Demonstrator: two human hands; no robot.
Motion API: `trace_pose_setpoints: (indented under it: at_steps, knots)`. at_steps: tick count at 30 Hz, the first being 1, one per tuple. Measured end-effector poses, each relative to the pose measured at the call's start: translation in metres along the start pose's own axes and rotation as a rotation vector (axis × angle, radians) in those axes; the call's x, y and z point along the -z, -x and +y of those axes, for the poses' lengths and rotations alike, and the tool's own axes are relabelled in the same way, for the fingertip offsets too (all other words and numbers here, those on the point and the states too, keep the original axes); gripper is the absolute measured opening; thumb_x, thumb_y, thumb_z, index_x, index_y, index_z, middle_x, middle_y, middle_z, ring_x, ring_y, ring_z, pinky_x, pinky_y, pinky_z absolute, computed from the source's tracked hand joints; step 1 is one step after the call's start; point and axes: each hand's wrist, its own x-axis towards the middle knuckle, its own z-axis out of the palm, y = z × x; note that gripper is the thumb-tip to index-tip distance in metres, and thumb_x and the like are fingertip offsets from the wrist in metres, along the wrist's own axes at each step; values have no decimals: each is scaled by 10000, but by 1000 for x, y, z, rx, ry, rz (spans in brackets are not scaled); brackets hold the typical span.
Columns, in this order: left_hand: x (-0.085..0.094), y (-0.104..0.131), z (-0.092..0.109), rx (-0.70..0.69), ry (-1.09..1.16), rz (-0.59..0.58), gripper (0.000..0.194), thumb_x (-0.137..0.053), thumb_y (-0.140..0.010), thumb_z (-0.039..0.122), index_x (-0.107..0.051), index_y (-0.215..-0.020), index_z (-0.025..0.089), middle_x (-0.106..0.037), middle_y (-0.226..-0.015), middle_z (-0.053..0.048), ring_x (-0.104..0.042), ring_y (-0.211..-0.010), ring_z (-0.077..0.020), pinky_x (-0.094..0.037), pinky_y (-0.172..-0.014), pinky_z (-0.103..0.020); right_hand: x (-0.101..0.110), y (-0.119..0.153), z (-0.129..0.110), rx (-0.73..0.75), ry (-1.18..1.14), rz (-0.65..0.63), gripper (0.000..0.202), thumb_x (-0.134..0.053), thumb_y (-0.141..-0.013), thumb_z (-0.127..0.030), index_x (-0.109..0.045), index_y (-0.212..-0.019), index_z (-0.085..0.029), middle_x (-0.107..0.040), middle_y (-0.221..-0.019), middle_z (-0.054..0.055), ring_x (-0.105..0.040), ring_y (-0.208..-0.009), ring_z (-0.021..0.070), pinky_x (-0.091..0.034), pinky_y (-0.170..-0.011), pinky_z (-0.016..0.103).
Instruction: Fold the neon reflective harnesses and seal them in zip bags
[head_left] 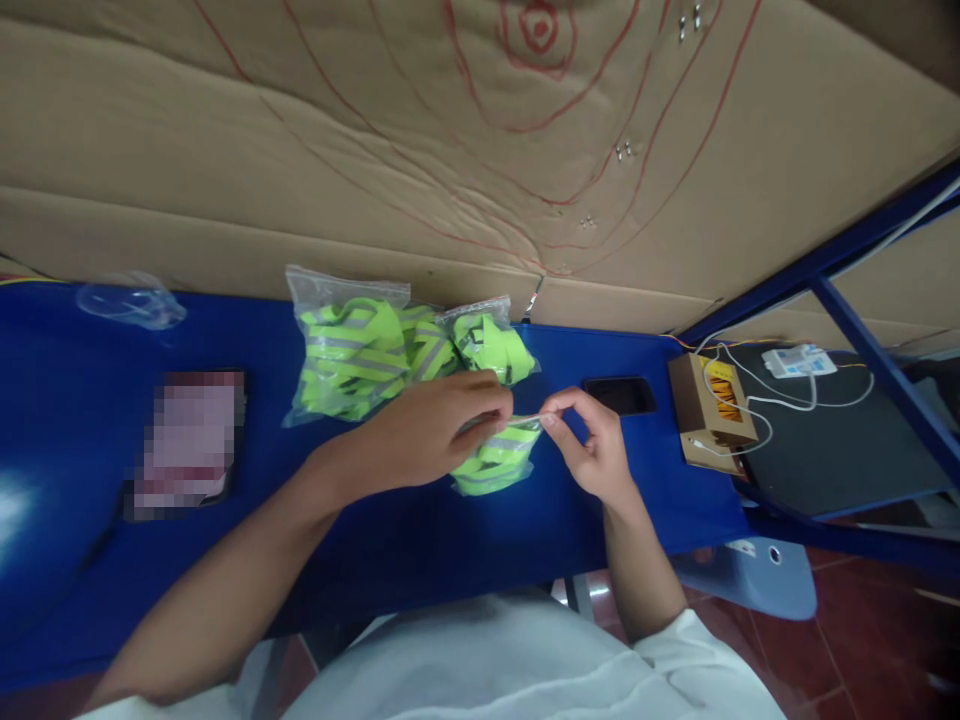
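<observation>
Between my hands is a small clear zip bag (496,465) with folded neon-yellow reflective straps in it, held above the blue table near its front. My left hand (424,425) pinches the bag's top edge at its left side. At the right end of that edge, the thumb and index finger of my right hand (592,440) are closed on it. Just behind, another small bag of yellow straps (491,345) lies on the table. A larger clear bag (349,350), full of the same grey-striped straps, is to its left.
A dark phone (621,395) and an open cardboard box (709,415) with white cables lie to the right. At left are a pixelated flat item (191,440) and crumpled clear plastic (133,302). A cardboard wall (360,200) rises behind; a blue metal frame (870,350) stands at right.
</observation>
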Motion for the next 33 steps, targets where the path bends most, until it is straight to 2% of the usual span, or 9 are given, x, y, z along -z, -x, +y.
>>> trace_pose_setpoints:
  at_steps: [3, 8, 13, 17, 22, 28, 33]
  knots:
    - [-2, 1, -4, 25, -32, 19, 209, -466, -1050, 296, -647, -993, 208, -655, -998, -25, -624, -916, -177, -430, -812, -286, -6, -1, 3, 44, -33, 31, 92, -628, -988, -307, -644, -942, -229, -689, -910, 26, -646, -862, 180, -525, -821, 325]
    - [-8, 0, -3, 36, -147, 125, 199, -514, -1044, 346, -651, -1123, 226, -693, -1068, -25, -664, -996, -197, -454, -864, -306, -14, -1, 14, 2, -136, 5, 59, -676, -967, -283, -652, -991, -234, -673, -925, 11, -618, -843, 156, -507, -816, 303]
    - [-13, -6, -3, -32, -230, 173, 203, -515, -1051, 320, -681, -1005, 212, -699, -999, -19, -674, -931, -187, -456, -819, -303, -17, 1, 17, -30, -184, 48, 56, -680, -969, -290, -687, -966, -235, -699, -892, 6, -637, -812, 154, -510, -784, 294]
    - [-16, -9, -4, -18, -206, 176, 184, -520, -1045, 289, -669, -971, 210, -695, -935, -2, -669, -866, -183, -444, -784, -305, -19, 1, 12, -17, -123, 102, 68, -658, -983, -272, -699, -944, -235, -726, -890, 9, -648, -808, 159, -508, -777, 297]
    - [-20, -10, -3, -19, -196, 199, 201, -509, -1047, 296, -654, -961, 187, -685, -927, -17, -660, -845, -189, -441, -770, -309, -23, 3, 10, 26, -51, 135, 75, -604, -1005, -254, -647, -948, -229, -669, -868, 12, -616, -811, 163, -489, -774, 309]
    - [-18, -12, -5, -35, -58, 206, 189, -556, -1031, 305, -689, -1035, 172, -712, -999, -37, -669, -943, -191, -465, -835, -297, -24, 3, 19, -58, -182, 132, 92, -618, -1005, -308, -678, -1011, -237, -704, -924, 16, -648, -848, 164, -520, -799, 305]
    - [-17, -14, -5, -8, -1, 269, 151, -589, -1006, 237, -704, -949, 156, -695, -896, -28, -657, -869, -172, -465, -795, -273, -24, 3, 21, -104, -242, 192, 102, -683, -969, -293, -723, -1055, -257, -727, -963, 15, -661, -860, 157, -529, -799, 293]
